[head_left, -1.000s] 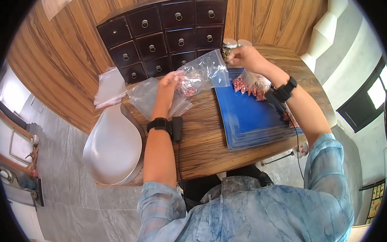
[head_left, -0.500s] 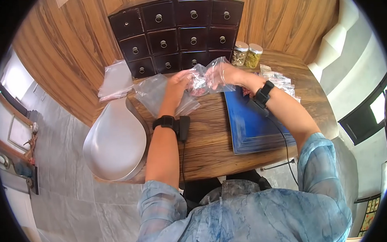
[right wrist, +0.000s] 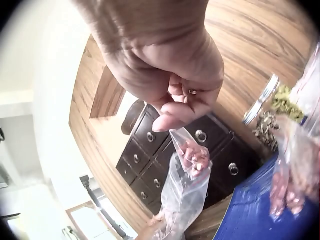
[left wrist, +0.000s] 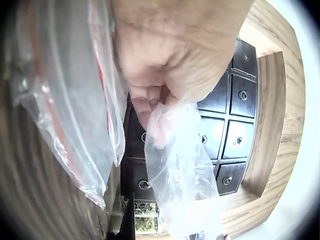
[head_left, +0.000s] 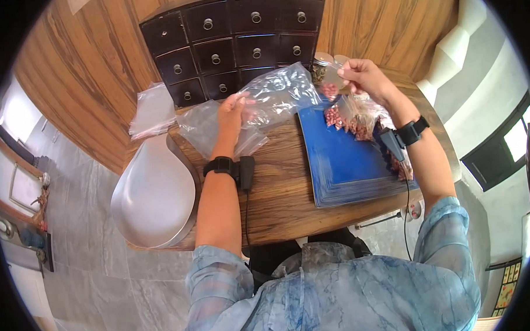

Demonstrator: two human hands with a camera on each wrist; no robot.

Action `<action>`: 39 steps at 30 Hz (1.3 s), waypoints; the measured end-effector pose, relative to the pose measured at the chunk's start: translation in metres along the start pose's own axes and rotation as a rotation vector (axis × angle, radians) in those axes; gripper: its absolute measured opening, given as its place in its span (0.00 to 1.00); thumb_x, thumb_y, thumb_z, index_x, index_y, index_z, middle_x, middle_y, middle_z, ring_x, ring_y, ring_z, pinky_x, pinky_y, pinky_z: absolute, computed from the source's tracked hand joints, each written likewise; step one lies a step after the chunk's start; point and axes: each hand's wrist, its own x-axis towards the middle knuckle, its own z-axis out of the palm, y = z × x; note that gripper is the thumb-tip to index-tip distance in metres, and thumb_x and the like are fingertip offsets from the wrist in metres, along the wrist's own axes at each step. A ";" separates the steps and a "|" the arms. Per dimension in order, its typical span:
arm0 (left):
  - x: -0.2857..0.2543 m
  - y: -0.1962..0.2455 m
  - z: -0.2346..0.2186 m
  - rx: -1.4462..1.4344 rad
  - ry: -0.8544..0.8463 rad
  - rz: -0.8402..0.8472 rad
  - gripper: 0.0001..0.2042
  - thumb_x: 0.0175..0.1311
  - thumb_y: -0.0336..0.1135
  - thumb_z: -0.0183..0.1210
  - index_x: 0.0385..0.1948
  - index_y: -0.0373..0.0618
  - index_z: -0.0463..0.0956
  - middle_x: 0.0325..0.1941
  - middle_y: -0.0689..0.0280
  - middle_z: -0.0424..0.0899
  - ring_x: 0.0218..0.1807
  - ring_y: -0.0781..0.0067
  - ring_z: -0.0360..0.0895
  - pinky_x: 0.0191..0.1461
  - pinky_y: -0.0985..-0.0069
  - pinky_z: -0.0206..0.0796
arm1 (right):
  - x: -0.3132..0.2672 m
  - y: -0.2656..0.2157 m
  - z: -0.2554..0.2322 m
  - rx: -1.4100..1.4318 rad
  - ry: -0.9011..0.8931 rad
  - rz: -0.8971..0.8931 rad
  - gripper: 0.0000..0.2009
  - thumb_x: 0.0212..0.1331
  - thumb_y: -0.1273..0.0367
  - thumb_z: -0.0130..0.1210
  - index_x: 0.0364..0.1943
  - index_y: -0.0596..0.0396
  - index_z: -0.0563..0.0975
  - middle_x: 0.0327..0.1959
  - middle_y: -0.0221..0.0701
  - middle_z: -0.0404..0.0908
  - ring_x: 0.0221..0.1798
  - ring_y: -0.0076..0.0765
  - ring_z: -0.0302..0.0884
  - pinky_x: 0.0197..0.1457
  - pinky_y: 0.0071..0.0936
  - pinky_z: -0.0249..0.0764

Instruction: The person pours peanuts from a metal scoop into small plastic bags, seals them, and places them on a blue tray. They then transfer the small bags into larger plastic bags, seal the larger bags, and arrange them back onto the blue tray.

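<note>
My left hand (head_left: 233, 111) grips a large clear plastic bag (head_left: 280, 92) by its end, and the bag stretches rightward over the table. In the left wrist view the crumpled film of the bag (left wrist: 180, 160) hangs from the fingers (left wrist: 156, 127). Between thumb and fingers my right hand (head_left: 364, 79) pinches the top of a small clear bag of reddish pieces (head_left: 331, 91). From the right wrist, this small bag (right wrist: 194, 157) overlaps the large bag (right wrist: 182, 197). Below the right hand, several filled small bags (head_left: 357, 118) lie on a blue square stack (head_left: 347, 168).
Empty zip bags (head_left: 202, 130) lie under the left forearm, with more bags (head_left: 152, 111) stacked farther left. A metal scoop-shaped pan (head_left: 154, 193) stands at the left edge. Behind are a dark drawer cabinet (head_left: 237, 41) and lidded jars (head_left: 321, 70).
My right hand went into the mouth of the large bag, then came out to the right holding a small filled bag. My left hand has kept its hold on the large bag.
</note>
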 end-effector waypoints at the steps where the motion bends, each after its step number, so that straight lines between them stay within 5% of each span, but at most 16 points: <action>1: 0.001 -0.001 -0.001 0.021 0.057 0.011 0.13 0.67 0.34 0.49 0.50 0.40 0.73 0.42 0.58 0.82 0.33 0.75 0.79 0.38 0.79 0.74 | -0.002 0.003 -0.011 -0.067 -0.012 0.055 0.07 0.62 0.67 0.55 0.32 0.55 0.77 0.25 0.25 0.78 0.25 0.17 0.76 0.22 0.14 0.64; 4: 0.015 -0.028 -0.017 0.034 0.177 0.070 0.13 0.65 0.32 0.52 0.50 0.40 0.71 0.39 0.60 0.82 0.31 0.77 0.78 0.33 0.79 0.73 | -0.027 0.001 -0.024 -0.445 0.071 0.152 0.10 0.61 0.65 0.57 0.34 0.60 0.77 0.26 0.28 0.79 0.26 0.21 0.77 0.26 0.20 0.70; 7: 0.014 -0.020 -0.011 0.277 0.403 0.031 0.17 0.60 0.29 0.56 0.51 0.41 0.70 0.38 0.63 0.79 0.36 0.77 0.76 0.41 0.79 0.70 | -0.050 0.011 -0.025 -0.542 0.177 -0.129 0.12 0.60 0.65 0.58 0.36 0.63 0.77 0.28 0.33 0.81 0.28 0.28 0.79 0.32 0.24 0.73; 8: 0.016 -0.021 -0.012 0.376 0.469 0.169 0.18 0.59 0.29 0.58 0.52 0.40 0.69 0.39 0.61 0.79 0.37 0.76 0.76 0.41 0.79 0.70 | -0.066 -0.003 -0.021 -0.487 0.056 -0.060 0.12 0.57 0.67 0.59 0.38 0.63 0.77 0.32 0.36 0.82 0.33 0.32 0.80 0.38 0.27 0.74; 10: 0.023 -0.026 -0.014 0.561 0.591 0.459 0.22 0.56 0.29 0.60 0.53 0.39 0.67 0.40 0.58 0.78 0.39 0.73 0.76 0.42 0.77 0.70 | -0.103 -0.015 -0.004 -0.595 -0.073 -0.175 0.12 0.56 0.70 0.59 0.43 0.60 0.76 0.36 0.31 0.80 0.35 0.25 0.77 0.40 0.24 0.73; 11: 0.024 -0.020 -0.013 0.733 0.650 0.554 0.21 0.55 0.29 0.61 0.52 0.38 0.68 0.42 0.57 0.78 0.40 0.71 0.76 0.42 0.77 0.69 | -0.126 -0.025 0.010 -0.684 -0.141 -0.252 0.13 0.55 0.71 0.60 0.45 0.57 0.76 0.37 0.32 0.81 0.40 0.30 0.78 0.44 0.26 0.73; 13: 0.020 0.006 -0.003 1.069 0.760 0.755 0.21 0.54 0.29 0.62 0.50 0.36 0.69 0.44 0.54 0.76 0.42 0.67 0.76 0.42 0.75 0.69 | -0.155 -0.011 0.022 -0.758 -0.166 -0.323 0.14 0.54 0.71 0.59 0.46 0.55 0.76 0.38 0.34 0.82 0.43 0.38 0.78 0.48 0.31 0.72; 16: 0.004 0.047 0.033 1.060 0.709 0.806 0.16 0.54 0.30 0.62 0.43 0.36 0.72 0.37 0.56 0.79 0.36 0.64 0.77 0.39 0.71 0.69 | -0.168 0.007 0.004 -0.661 0.037 -0.240 0.15 0.55 0.70 0.57 0.47 0.55 0.75 0.41 0.37 0.81 0.44 0.45 0.78 0.48 0.34 0.72; 17: -0.001 0.058 0.047 0.987 0.604 0.679 0.14 0.55 0.31 0.61 0.41 0.37 0.73 0.33 0.58 0.79 0.34 0.64 0.77 0.38 0.70 0.69 | -0.168 -0.006 -0.011 -0.774 0.164 -0.041 0.13 0.57 0.70 0.54 0.47 0.55 0.75 0.43 0.40 0.80 0.46 0.48 0.77 0.49 0.36 0.72; 19: -0.010 0.071 0.070 0.848 0.399 0.422 0.10 0.56 0.33 0.60 0.35 0.38 0.75 0.25 0.61 0.79 0.29 0.65 0.77 0.34 0.69 0.69 | -0.146 0.042 -0.065 -0.978 0.494 -0.011 0.14 0.58 0.69 0.49 0.46 0.58 0.75 0.41 0.45 0.80 0.46 0.51 0.77 0.47 0.39 0.72; 20: -0.007 0.068 0.068 1.070 0.204 0.445 0.13 0.61 0.41 0.57 0.31 0.38 0.75 0.19 0.63 0.78 0.21 0.69 0.77 0.27 0.71 0.69 | -0.141 0.069 -0.097 -1.098 0.526 -0.005 0.15 0.59 0.65 0.50 0.46 0.61 0.74 0.41 0.48 0.79 0.44 0.53 0.77 0.47 0.39 0.72; 22: -0.016 0.083 0.090 0.907 -0.238 -0.244 0.20 0.64 0.49 0.53 0.30 0.35 0.75 0.22 0.58 0.81 0.18 0.71 0.78 0.23 0.74 0.69 | -0.129 0.102 -0.141 -1.161 0.282 0.328 0.16 0.59 0.64 0.51 0.45 0.63 0.74 0.42 0.47 0.79 0.42 0.51 0.78 0.44 0.39 0.74; 24: -0.022 0.078 0.106 0.802 -0.423 -0.544 0.24 0.63 0.53 0.53 0.29 0.34 0.74 0.21 0.55 0.81 0.17 0.68 0.79 0.18 0.78 0.69 | -0.127 0.098 -0.149 -0.967 0.110 0.595 0.16 0.58 0.64 0.53 0.44 0.64 0.75 0.41 0.46 0.80 0.40 0.47 0.79 0.41 0.38 0.76; 26: -0.029 0.074 0.119 0.795 -0.543 -0.604 0.24 0.62 0.54 0.55 0.28 0.33 0.74 0.21 0.55 0.81 0.18 0.68 0.79 0.18 0.78 0.69 | -0.130 0.090 -0.134 -0.521 0.014 0.773 0.15 0.57 0.66 0.54 0.43 0.64 0.75 0.38 0.43 0.80 0.38 0.42 0.80 0.36 0.36 0.78; 29: -0.028 0.058 0.124 0.804 -0.598 -0.629 0.23 0.62 0.51 0.56 0.27 0.33 0.74 0.21 0.55 0.81 0.18 0.68 0.79 0.18 0.79 0.69 | -0.127 0.108 -0.131 -0.444 -0.036 0.591 0.14 0.57 0.69 0.55 0.43 0.64 0.76 0.34 0.38 0.80 0.35 0.35 0.80 0.32 0.31 0.80; 39: -0.019 0.013 0.127 0.615 -0.365 -0.450 0.14 0.61 0.37 0.59 0.19 0.37 0.72 0.15 0.59 0.77 0.15 0.71 0.77 0.16 0.81 0.67 | -0.100 0.130 -0.138 -0.484 0.036 0.492 0.08 0.55 0.74 0.55 0.35 0.66 0.77 0.28 0.36 0.77 0.28 0.32 0.76 0.29 0.29 0.77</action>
